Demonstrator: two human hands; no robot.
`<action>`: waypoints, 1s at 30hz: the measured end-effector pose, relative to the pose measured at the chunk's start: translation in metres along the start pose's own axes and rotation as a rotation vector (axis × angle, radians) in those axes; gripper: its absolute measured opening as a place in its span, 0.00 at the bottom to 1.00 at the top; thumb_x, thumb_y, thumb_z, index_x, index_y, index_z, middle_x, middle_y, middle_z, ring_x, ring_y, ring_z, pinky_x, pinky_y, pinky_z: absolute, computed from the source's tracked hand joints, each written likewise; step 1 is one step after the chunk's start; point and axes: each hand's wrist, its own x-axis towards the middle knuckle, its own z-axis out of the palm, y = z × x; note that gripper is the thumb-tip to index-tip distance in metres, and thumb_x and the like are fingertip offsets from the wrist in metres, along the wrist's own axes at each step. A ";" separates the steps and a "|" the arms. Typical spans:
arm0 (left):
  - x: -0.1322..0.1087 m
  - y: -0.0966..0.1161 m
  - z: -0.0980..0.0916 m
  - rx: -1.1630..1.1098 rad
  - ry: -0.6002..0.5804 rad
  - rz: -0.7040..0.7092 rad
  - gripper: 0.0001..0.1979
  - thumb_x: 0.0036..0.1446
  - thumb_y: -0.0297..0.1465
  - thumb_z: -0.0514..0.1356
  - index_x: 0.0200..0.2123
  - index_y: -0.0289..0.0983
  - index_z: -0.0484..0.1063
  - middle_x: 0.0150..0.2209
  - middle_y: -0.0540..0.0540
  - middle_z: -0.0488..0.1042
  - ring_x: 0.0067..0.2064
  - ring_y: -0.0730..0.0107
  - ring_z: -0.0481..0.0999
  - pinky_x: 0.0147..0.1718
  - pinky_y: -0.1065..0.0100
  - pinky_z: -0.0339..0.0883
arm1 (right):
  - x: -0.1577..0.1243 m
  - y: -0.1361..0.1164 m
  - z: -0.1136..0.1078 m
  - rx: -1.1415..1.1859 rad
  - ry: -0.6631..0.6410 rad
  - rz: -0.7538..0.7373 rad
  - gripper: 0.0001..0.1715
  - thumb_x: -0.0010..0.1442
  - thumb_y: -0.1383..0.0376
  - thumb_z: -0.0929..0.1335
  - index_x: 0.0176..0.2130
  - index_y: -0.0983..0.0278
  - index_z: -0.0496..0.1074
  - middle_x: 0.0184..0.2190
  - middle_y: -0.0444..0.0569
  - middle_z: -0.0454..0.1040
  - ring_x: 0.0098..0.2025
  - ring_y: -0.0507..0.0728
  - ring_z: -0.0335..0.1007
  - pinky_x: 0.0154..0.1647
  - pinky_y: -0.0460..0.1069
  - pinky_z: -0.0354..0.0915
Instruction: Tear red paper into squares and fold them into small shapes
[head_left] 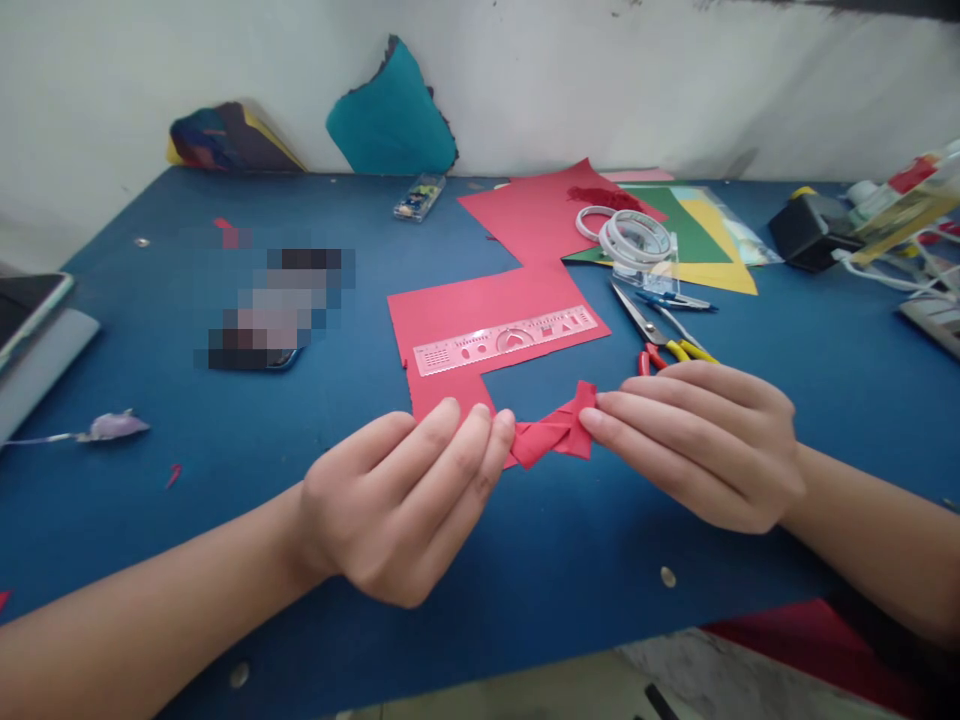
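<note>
A folded red paper strip (541, 437), creased into overlapping angled folds, is held above the near part of the table between both hands. My left hand (409, 495) is closed on its left end, and the fingers hide that end. On the other side, my right hand (701, 440) pinches the right end, where a short piece crosses the strip. Just beyond the hands lies red paper (457, 310) with a clear ruler (510, 340) on top. Scissors (660, 335) with red and yellow handles lie close behind my right hand.
White tape rolls (634, 237) rest on red, green and yellow sheets (720, 275) at the back. A blue pen (675, 300) is beside the scissors. A pixelated phone-like object (274, 310) lies left. A black box (810, 232) and bottles stand at right on the blue table (315, 640).
</note>
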 end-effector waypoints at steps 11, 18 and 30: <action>-0.002 0.001 0.001 0.075 -0.040 0.049 0.13 0.60 0.27 0.51 0.42 0.32 0.75 0.41 0.40 0.78 0.41 0.61 0.77 0.26 0.65 0.68 | -0.003 -0.018 0.000 0.036 -0.078 0.162 0.11 0.63 0.71 0.63 0.44 0.61 0.71 0.36 0.48 0.78 0.37 0.57 0.75 0.36 0.55 0.68; 0.000 0.002 0.004 0.049 -0.034 0.042 0.13 0.60 0.26 0.52 0.41 0.31 0.75 0.39 0.41 0.78 0.39 0.62 0.77 0.26 0.66 0.67 | 0.000 -0.018 0.003 0.014 -0.071 0.132 0.10 0.64 0.72 0.62 0.42 0.61 0.70 0.34 0.45 0.79 0.36 0.55 0.74 0.35 0.53 0.67; 0.006 0.009 -0.005 0.071 -0.131 -0.013 0.12 0.58 0.25 0.53 0.42 0.29 0.74 0.42 0.39 0.77 0.41 0.58 0.76 0.27 0.62 0.68 | -0.002 -0.022 0.002 -0.029 -0.069 0.132 0.12 0.62 0.73 0.64 0.43 0.62 0.72 0.35 0.47 0.79 0.37 0.57 0.75 0.36 0.54 0.68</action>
